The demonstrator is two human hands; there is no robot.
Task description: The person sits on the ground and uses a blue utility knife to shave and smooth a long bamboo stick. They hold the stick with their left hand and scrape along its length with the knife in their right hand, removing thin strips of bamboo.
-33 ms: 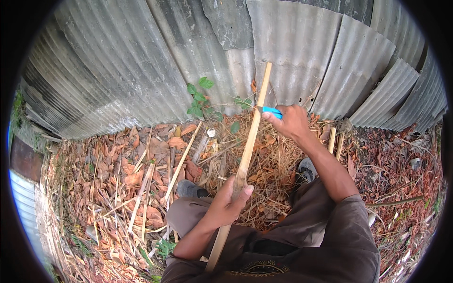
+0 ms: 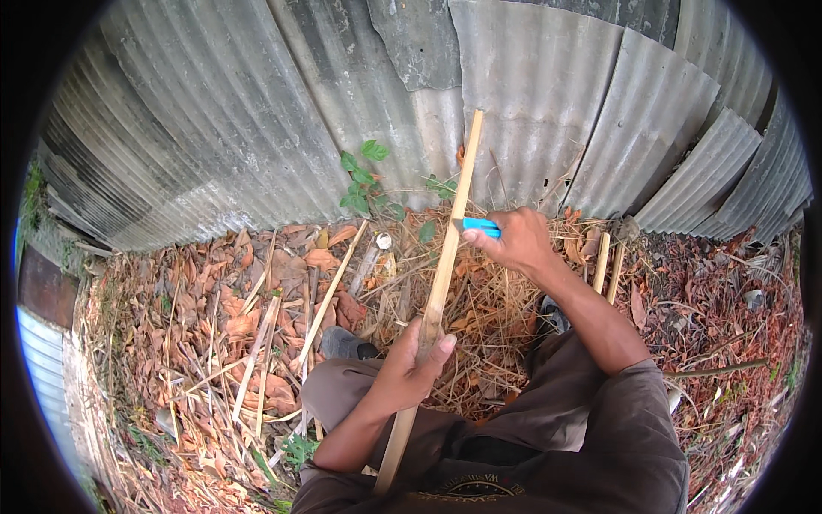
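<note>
A long pale bamboo strip (image 2: 451, 242) slants up from my lap toward the metal wall, its far end narrow. My left hand (image 2: 409, 367) is closed around its lower part, with the thumb along the right side. In my right hand (image 2: 519, 239) is a small knife (image 2: 482, 228) with a bright blue handle. The blade, mostly hidden, meets the strip's right edge around its middle, and my right thumb lies along the handle near the strip.
A wall of overlapping corrugated metal sheets (image 2: 539, 94) stands in front of me. Dry leaves (image 2: 248, 321) and straw cover the ground. Several loose strips (image 2: 332, 291) lie to the left, two more (image 2: 602, 261) at the right. A green plant (image 2: 360, 184) grows at the wall's foot.
My right hand and the knife have moved down along the strip, toward me. The strip's far end has shifted slightly left. My left hand has stayed nearly in place.
</note>
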